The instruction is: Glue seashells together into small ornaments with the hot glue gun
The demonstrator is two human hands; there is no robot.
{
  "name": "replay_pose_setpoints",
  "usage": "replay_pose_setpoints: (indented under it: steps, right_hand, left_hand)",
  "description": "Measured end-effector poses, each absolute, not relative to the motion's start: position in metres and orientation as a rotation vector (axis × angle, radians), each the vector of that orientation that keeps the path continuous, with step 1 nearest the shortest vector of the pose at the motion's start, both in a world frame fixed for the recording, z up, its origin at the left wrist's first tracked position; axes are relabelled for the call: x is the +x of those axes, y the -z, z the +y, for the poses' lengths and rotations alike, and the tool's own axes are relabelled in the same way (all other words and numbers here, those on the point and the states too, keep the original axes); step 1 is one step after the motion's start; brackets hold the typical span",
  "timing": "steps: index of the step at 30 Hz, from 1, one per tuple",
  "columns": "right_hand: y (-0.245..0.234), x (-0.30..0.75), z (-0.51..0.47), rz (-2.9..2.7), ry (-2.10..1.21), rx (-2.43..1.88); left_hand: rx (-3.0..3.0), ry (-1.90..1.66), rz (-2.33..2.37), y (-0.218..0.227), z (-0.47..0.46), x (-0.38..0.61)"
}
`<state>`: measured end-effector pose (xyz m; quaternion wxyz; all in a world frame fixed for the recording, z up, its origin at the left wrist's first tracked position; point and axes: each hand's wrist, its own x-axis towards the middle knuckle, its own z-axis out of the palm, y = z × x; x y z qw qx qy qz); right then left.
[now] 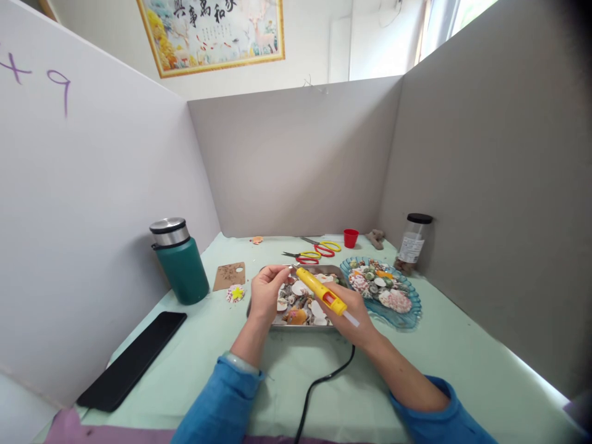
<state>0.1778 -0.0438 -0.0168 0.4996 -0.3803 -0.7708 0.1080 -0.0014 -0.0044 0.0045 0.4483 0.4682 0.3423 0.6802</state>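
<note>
A black cord (319,385) runs up the table to the yellow glue gun (320,290) gripped in the right hand (354,314), its tip pointing at the left hand (267,295) — those fingers pinch something too small to tell. Both hover over a metal tray (296,325) of shells; beyond lie a blue dish (411,311), scissors (309,255) and a red cup (350,238)
</note>
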Motion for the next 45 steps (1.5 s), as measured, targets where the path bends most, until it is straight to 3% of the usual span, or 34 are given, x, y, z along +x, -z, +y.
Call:
replay_pose_setpoints:
  steps: [7, 11, 23, 29, 34, 42, 45]
  right_hand:
    - [0.008, 0.19, -0.037, -1.838, -0.216, -1.161]
    - [-0.001, 0.196, -0.031, -2.091, -0.226, -1.364]
    - [-0.031, 0.201, -0.016, -2.588, -0.682, -0.981]
    - [-0.024, 0.182, 0.031, -2.431, -0.301, -1.23]
    - [-0.008, 0.151, 0.054, -2.49, -0.342, -1.223]
    - [-0.015, 0.17, 0.053, -2.281, -0.663, -1.189]
    - [-0.017, 0.186, 0.042, -1.727, -1.302, -0.891]
  left_hand:
    - [1.067, -1.718, 0.898, -0.005, 0.0, -0.006]
    - [0.996, -1.772, 0.929, -0.01, 0.0, -0.008]
    - [0.988, -1.782, 0.904, -0.01, 0.0, -0.008]
    - [1.022, -1.757, 0.917, -0.009, -0.001, -0.008]
    - [1.038, -1.737, 0.907, -0.008, 0.0, -0.008]
    - [1.048, -1.709, 0.916, -0.009, -0.002, -0.005]
    - [1.073, -1.701, 0.941, -0.009, -0.002, -0.004]
